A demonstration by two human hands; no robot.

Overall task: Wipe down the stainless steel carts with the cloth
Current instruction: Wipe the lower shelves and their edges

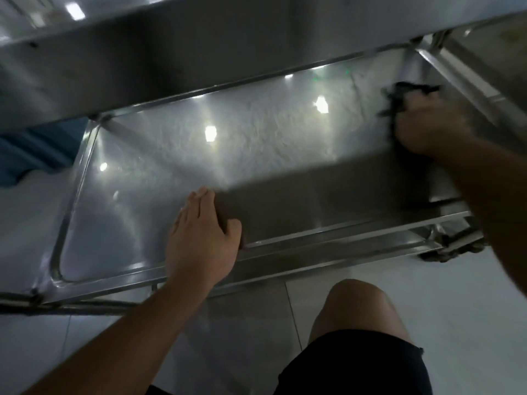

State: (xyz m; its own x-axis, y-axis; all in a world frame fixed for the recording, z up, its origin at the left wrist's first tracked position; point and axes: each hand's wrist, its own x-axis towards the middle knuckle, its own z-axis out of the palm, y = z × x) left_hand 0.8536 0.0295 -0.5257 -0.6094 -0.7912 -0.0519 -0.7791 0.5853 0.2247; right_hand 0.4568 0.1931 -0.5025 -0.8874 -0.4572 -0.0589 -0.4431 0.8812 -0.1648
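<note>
Pale tiled floor underfoot, with something blue at the left edge beyond the cart.

Steel cart across the middle: lower shelf with a raised rim, bright with reflected ceiling lights; upper shelf overhead along the top, blurred. Caster at the near right corner, on the floor.

Left hand flat on the near rim of the lower shelf, fingers straight and close together, pointing in over the shelf, thumb on the shelf surface; holding nothing, only resting or pressing.

Right hand at the far right corner of the lower shelf, smeared by motion blur, knuckles up, fingers curled down on a dark cloth. Cloth bunched under and ahead of the hand, frayed edges sticking out toward the corner post, lying on the shelf surface just beside the right rim.

Bare knee and black shorts low in view, over the floor near the cart's front edge. Both forearms bare, reaching in from the bottom and the right.
</note>
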